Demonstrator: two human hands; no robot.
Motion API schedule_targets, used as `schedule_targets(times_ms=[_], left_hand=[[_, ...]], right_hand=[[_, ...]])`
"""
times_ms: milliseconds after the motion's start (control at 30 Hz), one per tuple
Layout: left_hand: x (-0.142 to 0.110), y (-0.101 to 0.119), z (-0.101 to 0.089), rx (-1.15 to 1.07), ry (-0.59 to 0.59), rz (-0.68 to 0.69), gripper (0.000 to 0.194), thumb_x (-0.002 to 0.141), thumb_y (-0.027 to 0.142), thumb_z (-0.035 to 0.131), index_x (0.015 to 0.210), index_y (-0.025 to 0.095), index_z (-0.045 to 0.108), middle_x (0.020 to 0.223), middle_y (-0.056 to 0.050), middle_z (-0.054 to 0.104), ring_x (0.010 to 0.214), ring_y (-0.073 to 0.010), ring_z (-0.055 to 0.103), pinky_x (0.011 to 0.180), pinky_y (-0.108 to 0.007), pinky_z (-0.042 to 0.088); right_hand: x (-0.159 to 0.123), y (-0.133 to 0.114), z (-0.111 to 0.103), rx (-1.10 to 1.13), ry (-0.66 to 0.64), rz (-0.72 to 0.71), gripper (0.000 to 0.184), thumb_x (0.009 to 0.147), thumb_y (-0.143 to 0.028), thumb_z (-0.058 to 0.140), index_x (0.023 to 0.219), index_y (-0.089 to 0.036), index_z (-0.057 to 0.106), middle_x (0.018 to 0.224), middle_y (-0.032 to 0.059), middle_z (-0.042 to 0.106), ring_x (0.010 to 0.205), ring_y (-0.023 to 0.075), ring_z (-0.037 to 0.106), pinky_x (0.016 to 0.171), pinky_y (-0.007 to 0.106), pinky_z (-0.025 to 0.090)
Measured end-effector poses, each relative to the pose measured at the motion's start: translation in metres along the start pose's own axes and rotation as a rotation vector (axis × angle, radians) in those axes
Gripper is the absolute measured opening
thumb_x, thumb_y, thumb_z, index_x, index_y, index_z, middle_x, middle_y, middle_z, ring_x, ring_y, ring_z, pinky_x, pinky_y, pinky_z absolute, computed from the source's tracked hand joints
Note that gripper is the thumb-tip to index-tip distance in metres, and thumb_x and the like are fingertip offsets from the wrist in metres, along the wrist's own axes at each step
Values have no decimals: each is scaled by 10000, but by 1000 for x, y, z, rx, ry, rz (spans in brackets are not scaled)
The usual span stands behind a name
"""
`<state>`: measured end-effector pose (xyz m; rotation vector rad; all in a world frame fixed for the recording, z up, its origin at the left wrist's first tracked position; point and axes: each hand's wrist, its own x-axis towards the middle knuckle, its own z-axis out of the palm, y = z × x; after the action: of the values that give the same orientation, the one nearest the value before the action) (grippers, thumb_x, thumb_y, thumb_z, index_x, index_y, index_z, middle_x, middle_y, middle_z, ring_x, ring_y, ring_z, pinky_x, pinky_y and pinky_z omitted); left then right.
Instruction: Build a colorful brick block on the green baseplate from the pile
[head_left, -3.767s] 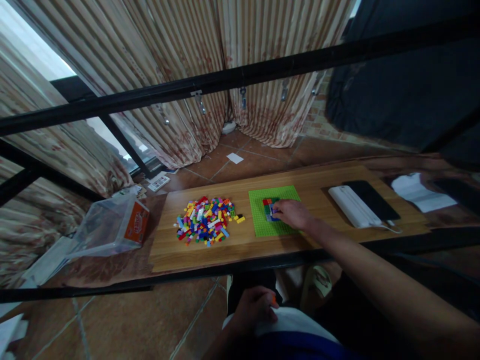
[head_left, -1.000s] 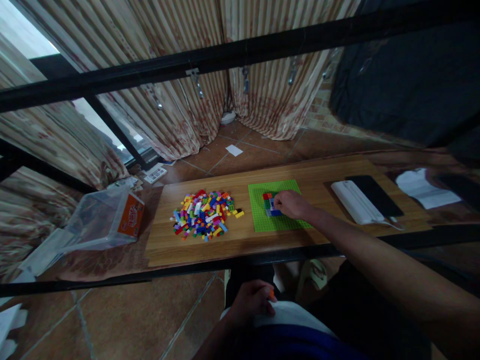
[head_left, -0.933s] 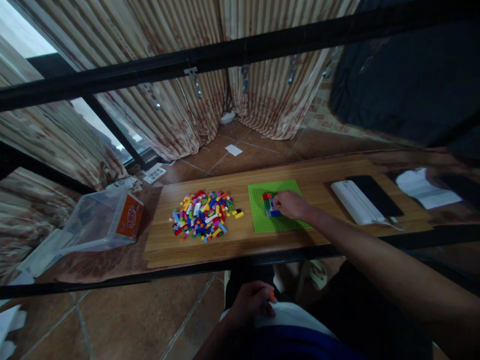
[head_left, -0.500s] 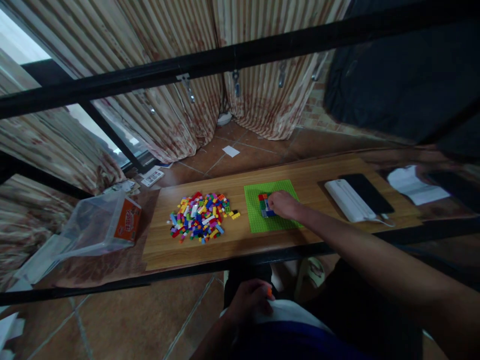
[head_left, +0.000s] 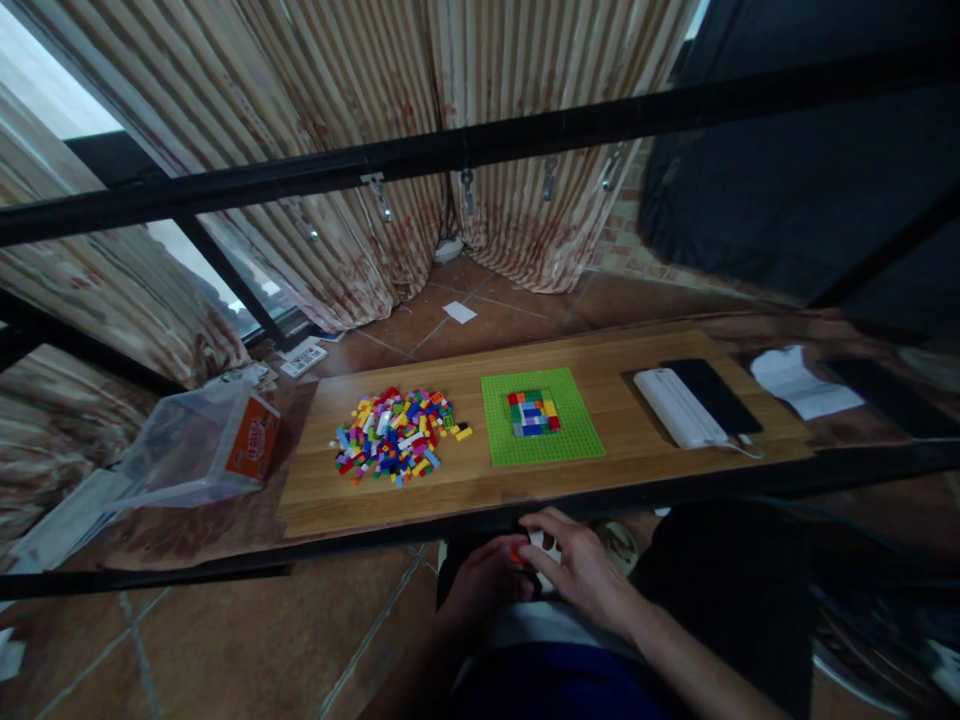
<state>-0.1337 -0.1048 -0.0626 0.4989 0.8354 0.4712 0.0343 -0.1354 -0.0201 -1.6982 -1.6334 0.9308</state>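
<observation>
Below the table's front edge, my left hand (head_left: 487,580) is closed around an orange toy brick (head_left: 517,553), part of which shows at the fingertips. My right hand (head_left: 581,570) is right beside it, thumb and index finger apart; whether they touch the brick I cannot tell. On the green baseplate (head_left: 499,450) sits a low, squarish block of joined bricks (head_left: 532,413) in red, green, blue, yellow and white. To its left lies a heap of loose coloured bricks (head_left: 394,435).
A clear plastic tub (head_left: 180,445) with an orange label stands at the left. On the right are a white device (head_left: 679,408) with a cable, a dark flat panel (head_left: 724,395) and a white paper (head_left: 806,382). A black bar (head_left: 480,145) crosses above the wooden table (head_left: 450,365).
My right hand has left the brick block on the baseplate and come down beside my left hand. The block is now uncovered. The view has shifted slightly.
</observation>
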Motion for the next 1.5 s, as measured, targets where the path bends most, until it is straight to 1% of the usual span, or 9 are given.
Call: schedule_targets(times_ms=[100, 233, 467, 633, 800, 1067, 1200, 1367, 1500], left_hand=[[5, -10, -1, -71, -57, -9, 427, 673, 411, 784, 993, 154, 670, 870, -55, 659, 710, -126, 589, 722, -276, 436], [9, -24, -1, -110, -150, -16, 426, 720, 418, 749, 1054, 172, 654, 872, -55, 653, 690, -124, 579, 699, -276, 427], [6, -29, -4, 91, -70, -55, 459, 733, 475, 696, 1038, 147, 594, 880, -70, 655, 672, -124, 600, 701, -285, 433], [-2, -34, -6, 543, 8, 53, 328, 790, 389, 573, 1030, 170, 614, 829, -29, 665, 671, -142, 601, 694, -289, 449], [-17, -34, -14, 1053, 43, 287, 283, 862, 307, 475, 1051, 211, 663, 908, -61, 700, 851, -207, 635, 796, -318, 432], [-19, -39, -47, 1682, -156, 549, 235, 898, 237, 400, 850, 197, 626, 807, -76, 617, 712, -188, 536, 631, -296, 378], [-10, -36, -47, 1800, -221, 671, 134, 842, 158, 431, 803, 192, 555, 784, -53, 576, 702, -170, 491, 637, -286, 381], [-1, -29, -40, 1769, -146, 709, 123, 851, 145, 428, 837, 191, 541, 815, -38, 581, 750, -161, 519, 665, -277, 392], [3, -34, -42, 1740, -91, 724, 116, 852, 148, 434, 842, 197, 539, 816, -26, 593, 763, -153, 542, 677, -272, 390]], right_hand=[[-22, 4, 14, 38, -45, 48, 267, 906, -367, 537, 1114, -254, 660, 982, 56, 651, 861, 202, 631, 799, 340, 497], [-28, 10, 16, 22, -66, 57, 266, 941, -327, 467, 1095, -268, 675, 954, 62, 657, 908, 223, 627, 838, 372, 494], [-19, 24, 7, 33, 46, 30, 242, 919, -356, 490, 1027, -271, 689, 961, 56, 690, 897, 225, 663, 793, 367, 530], [10, 31, -18, 85, 298, 79, 296, 884, -438, 544, 1088, -266, 671, 1077, 74, 713, 981, 253, 675, 873, 406, 533], [49, 24, -48, 116, 392, 53, 340, 860, -469, 568, 1075, -227, 672, 1075, 91, 721, 976, 249, 676, 896, 418, 520], [79, 23, -52, 154, 470, 34, 404, 814, -509, 603, 1047, -186, 672, 1048, 121, 723, 915, 239, 676, 828, 401, 534], [83, 37, -60, 40, 492, 43, 394, 831, -518, 569, 1002, -181, 680, 993, 120, 727, 837, 233, 673, 781, 389, 527], [110, 53, -76, -155, 518, -43, 363, 866, -482, 508, 949, -172, 678, 942, 124, 716, 802, 239, 653, 742, 391, 508], [143, 58, -79, -280, 479, -170, 261, 877, -376, 487, 892, -197, 675, 925, 100, 686, 877, 245, 616, 838, 423, 484]])
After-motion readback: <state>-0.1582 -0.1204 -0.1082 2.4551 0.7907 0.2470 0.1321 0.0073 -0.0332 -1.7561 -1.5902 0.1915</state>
